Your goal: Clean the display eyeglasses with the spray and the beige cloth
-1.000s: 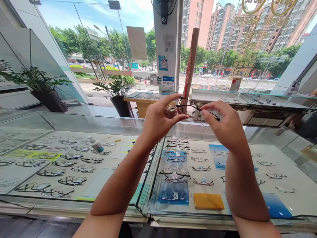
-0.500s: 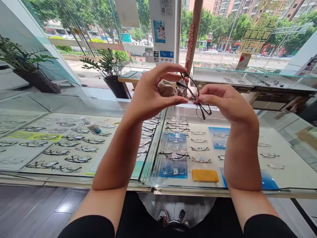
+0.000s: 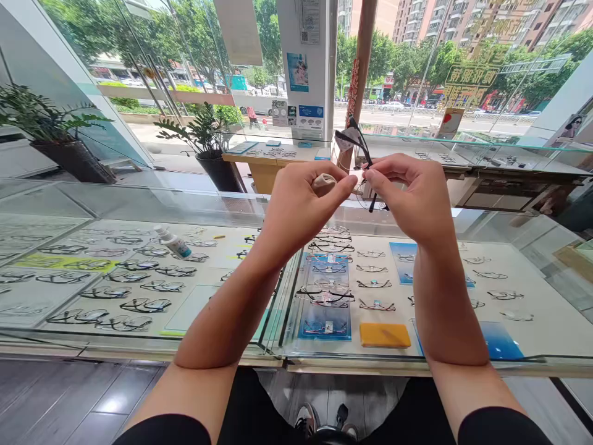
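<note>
Above the glass counter, my right hand (image 3: 407, 194) pinches a pair of dark-framed eyeglasses (image 3: 362, 143). One dark temple arm points up and to the left of my fingertips, and another dark tip hangs below. A pale tag or lens shows by the upper arm. My left hand (image 3: 306, 201) is closed around a bunched beige cloth (image 3: 324, 183), mostly hidden by the fingers. Its thumb and fingertip are close together at the left side of the eyeglasses, near my right fingertips; whether they touch the frame I cannot tell.
Under the glass counter (image 3: 231, 191) lie rows of eyeglasses. A white spray bottle (image 3: 172, 242) rests on the left, and a yellow case or block (image 3: 384, 335) near the front edge. Potted plants (image 3: 213, 154) and more display counters (image 3: 463, 148) stand beyond, before the windows.
My left hand has lowered and its fingers have closed in, covering more of the cloth. The eyeglasses have turned in my right hand, their arms now more edge-on.
</note>
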Action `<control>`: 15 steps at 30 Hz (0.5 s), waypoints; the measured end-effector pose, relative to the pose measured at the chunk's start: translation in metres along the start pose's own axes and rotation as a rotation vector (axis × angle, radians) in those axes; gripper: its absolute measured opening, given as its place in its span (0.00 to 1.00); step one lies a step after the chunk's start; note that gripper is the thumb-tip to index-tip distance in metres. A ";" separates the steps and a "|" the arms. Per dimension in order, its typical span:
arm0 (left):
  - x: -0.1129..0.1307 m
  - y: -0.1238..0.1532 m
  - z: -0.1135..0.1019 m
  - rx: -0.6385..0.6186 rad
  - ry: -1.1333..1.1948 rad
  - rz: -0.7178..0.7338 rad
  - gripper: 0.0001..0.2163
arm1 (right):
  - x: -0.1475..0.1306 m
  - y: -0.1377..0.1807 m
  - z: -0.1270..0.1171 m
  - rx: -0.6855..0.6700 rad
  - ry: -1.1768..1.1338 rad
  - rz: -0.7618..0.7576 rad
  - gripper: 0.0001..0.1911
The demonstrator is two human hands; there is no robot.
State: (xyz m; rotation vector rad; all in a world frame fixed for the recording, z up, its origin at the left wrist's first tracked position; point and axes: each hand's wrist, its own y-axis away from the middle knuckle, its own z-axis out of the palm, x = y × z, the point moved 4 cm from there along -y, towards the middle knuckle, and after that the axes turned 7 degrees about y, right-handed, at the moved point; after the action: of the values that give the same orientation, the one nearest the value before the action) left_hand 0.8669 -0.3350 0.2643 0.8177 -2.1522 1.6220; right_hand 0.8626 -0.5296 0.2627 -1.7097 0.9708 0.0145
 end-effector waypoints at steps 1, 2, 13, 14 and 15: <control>0.000 0.001 0.003 -0.012 0.034 -0.035 0.13 | -0.006 0.003 0.002 0.046 0.058 -0.026 0.07; -0.001 0.001 0.006 -0.014 0.063 -0.064 0.13 | -0.012 0.005 0.004 0.077 0.116 -0.047 0.06; -0.016 -0.010 -0.003 -0.081 -0.051 -0.161 0.07 | -0.033 0.021 0.000 0.007 0.337 -0.059 0.11; -0.018 -0.010 -0.004 -0.129 -0.109 -0.162 0.07 | -0.033 0.021 -0.008 0.016 0.354 -0.039 0.11; -0.021 -0.011 -0.003 -0.193 -0.172 -0.166 0.07 | -0.032 0.021 -0.017 0.043 0.382 -0.012 0.11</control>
State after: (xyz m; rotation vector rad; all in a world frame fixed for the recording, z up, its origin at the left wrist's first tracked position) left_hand 0.8893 -0.3286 0.2615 1.0758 -2.2451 1.2825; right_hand 0.8210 -0.5258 0.2673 -1.7119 1.2294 -0.3500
